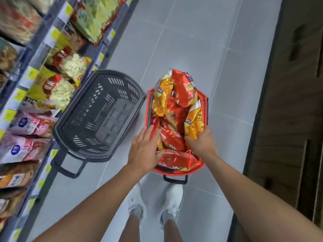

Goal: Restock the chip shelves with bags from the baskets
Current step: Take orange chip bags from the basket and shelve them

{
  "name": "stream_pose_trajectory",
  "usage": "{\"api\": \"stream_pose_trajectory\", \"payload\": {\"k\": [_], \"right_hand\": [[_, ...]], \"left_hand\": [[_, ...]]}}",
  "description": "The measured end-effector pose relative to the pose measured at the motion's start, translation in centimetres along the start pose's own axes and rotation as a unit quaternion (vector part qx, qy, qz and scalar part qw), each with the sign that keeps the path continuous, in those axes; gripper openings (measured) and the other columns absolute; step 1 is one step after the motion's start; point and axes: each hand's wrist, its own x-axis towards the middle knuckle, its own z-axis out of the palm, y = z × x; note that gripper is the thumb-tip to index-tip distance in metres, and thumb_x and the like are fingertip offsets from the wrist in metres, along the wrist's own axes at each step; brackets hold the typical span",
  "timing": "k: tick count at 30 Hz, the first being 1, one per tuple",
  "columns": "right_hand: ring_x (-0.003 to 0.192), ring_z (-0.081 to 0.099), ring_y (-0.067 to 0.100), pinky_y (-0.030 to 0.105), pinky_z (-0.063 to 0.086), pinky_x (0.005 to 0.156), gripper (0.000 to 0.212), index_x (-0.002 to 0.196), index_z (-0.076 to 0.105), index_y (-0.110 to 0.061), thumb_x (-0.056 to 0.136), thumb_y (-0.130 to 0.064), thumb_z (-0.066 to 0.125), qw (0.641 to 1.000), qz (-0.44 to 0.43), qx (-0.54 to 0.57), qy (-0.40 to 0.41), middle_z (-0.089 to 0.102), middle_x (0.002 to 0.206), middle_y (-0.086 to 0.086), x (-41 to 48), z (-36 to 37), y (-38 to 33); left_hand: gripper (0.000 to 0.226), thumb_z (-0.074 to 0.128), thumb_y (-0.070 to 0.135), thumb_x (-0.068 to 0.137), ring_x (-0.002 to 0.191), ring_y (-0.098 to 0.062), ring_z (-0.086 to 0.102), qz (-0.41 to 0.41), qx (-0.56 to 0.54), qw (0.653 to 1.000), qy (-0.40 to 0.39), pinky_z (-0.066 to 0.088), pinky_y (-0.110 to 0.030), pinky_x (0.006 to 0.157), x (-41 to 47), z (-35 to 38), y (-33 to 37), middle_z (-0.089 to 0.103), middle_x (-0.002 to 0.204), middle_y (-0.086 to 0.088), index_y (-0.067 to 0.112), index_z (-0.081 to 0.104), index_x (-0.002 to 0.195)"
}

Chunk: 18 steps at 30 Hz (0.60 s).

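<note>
- Two bare forearms (97,198) reach away from the camera from six o'clock, above a pair of white shoes (172,196) on the grey tiled floor (192,49).
- Just past the toes, at twelve o'clock of them, stands the red basket (148,109), heaped with foil chip bags that rise above its rim.
- The left hand (145,147) lies flat with fingers straight and spread. It rests on a red bag (172,138) at the basket's seven o'clock corner and grips nothing.
- The right hand (201,140) curls round the near end of a gold bag (194,119) at the basket's four o'clock side, with the thumb in front and the fingers tucked behind the foil.
- At nine o'clock of the red basket, touching or nearly touching it, sits the black basket (108,116), with nothing in it.
- The shelves (41,57) run along the frame's nine o'clock edge and are already partly stocked.
- Risk: the bags are piled loosely, so lifting the gold bag could drag its neighbours over the rim onto the floor.
- Risk: the foil is slick and air-filled, so a light pinch may slip and a hard one may crush the chips.
- Risk: both baskets' handles stick out near the feet and could catch a step toward the shelves.
</note>
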Motion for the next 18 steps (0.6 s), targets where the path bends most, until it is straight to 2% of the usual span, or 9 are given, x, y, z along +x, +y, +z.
{"api": "stream_pose_trajectory", "payload": {"k": [2, 4, 7, 10, 12, 15, 18], "right_hand": [[0.125, 0.056, 0.039, 0.052, 0.05, 0.101, 0.083, 0.143, 0.036, -0.012, 0.083, -0.052, 0.076, 1.0, 0.017, 0.01, -0.004, 0.054, 0.137, 0.014, 1.5, 0.6, 0.1], [0.12, 0.058, 0.04, 0.05, 0.052, 0.098, 0.069, 0.139, 0.04, -0.008, 0.087, -0.036, 0.076, 1.0, 0.02, 0.017, -0.009, 0.057, 0.134, 0.017, 2.6, 0.8, 0.3], [0.115, 0.061, 0.039, 0.043, 0.052, 0.091, 0.049, 0.136, 0.046, -0.011, 0.091, -0.015, 0.064, 1.0, 0.021, 0.006, -0.014, 0.062, 0.129, 0.016, 3.0, 0.2, 1.0], [0.11, 0.065, 0.035, 0.035, 0.048, 0.084, 0.04, 0.134, 0.055, -0.016, 0.094, -0.017, 0.06, 0.999, 0.015, 0.046, -0.022, 0.068, 0.121, 0.01, 2.3, -1.9, 1.7], [0.098, 0.068, 0.028, 0.031, 0.049, 0.079, 0.026, 0.122, 0.063, -0.021, 0.096, -0.016, 0.061, 0.995, 0.0, 0.094, -0.035, 0.073, 0.111, 0.006, 1.5, -3.7, 2.4], [0.093, 0.073, 0.023, 0.029, 0.058, 0.075, 0.025, 0.115, 0.062, -0.025, 0.098, -0.007, 0.064, 0.976, 0.002, 0.202, -0.076, 0.074, 0.11, 0.005, -0.6, -6.5, 3.3], [0.094, 0.076, 0.026, 0.029, 0.063, 0.076, 0.034, 0.13, 0.06, -0.019, 0.098, -0.009, 0.065, 0.946, 0.021, 0.3, -0.124, 0.074, 0.114, 0.007, -3.0, -8.7, 4.1]], "left_hand": [[0.084, 0.06, 0.054, 0.098, 0.161, -0.027, 0.007, 0.003, -0.016, 1.0, 0.0, 0.013, -0.045, 0.128, 0.1, 0.8, -0.5, 0.012, 0.174, -0.002, 0.03, 0.015, 0.165], [0.082, 0.061, 0.05, 0.099, 0.161, -0.025, 0.008, 0.004, -0.037, 0.999, -0.003, 0.012, -0.043, 0.128, 0.1, 1.2, -0.9, 0.014, 0.174, -0.001, 0.031, 0.016, 0.165], [0.081, 0.063, 0.048, 0.098, 0.16, -0.023, 0.012, -0.003, -0.073, 0.997, -0.008, 0.016, -0.043, 0.128, 0.3, 1.0, -1.1, 0.017, 0.173, 0.001, 0.031, 0.019, 0.164], [0.079, 0.065, 0.049, 0.096, 0.157, -0.021, 0.02, -0.013, -0.122, 0.992, -0.011, 0.025, -0.044, 0.125, 0.7, 0.1, -0.8, 0.024, 0.169, 0.002, 0.029, 0.025, 0.162], [0.076, 0.067, 0.047, 0.096, 0.152, -0.019, 0.03, -0.024, -0.176, 0.984, -0.009, 0.034, -0.043, 0.121, 1.1, -0.5, -0.4, 0.033, 0.164, 0.004, 0.028, 0.031, 0.16], [0.069, 0.071, 0.047, 0.094, 0.14, -0.015, 0.047, -0.074, -0.321, 0.944, -0.029, 0.042, -0.033, 0.11, 2.0, -1.4, 0.7, 0.048, 0.153, 0.007, 0.031, 0.04, 0.153], [0.068, 0.075, 0.05, 0.091, 0.133, -0.013, 0.053, -0.131, -0.478, 0.865, -0.074, 0.044, -0.033, 0.109, 3.0, -2.1, 2.1, 0.054, 0.15, 0.003, 0.03, 0.046, 0.149]]}}
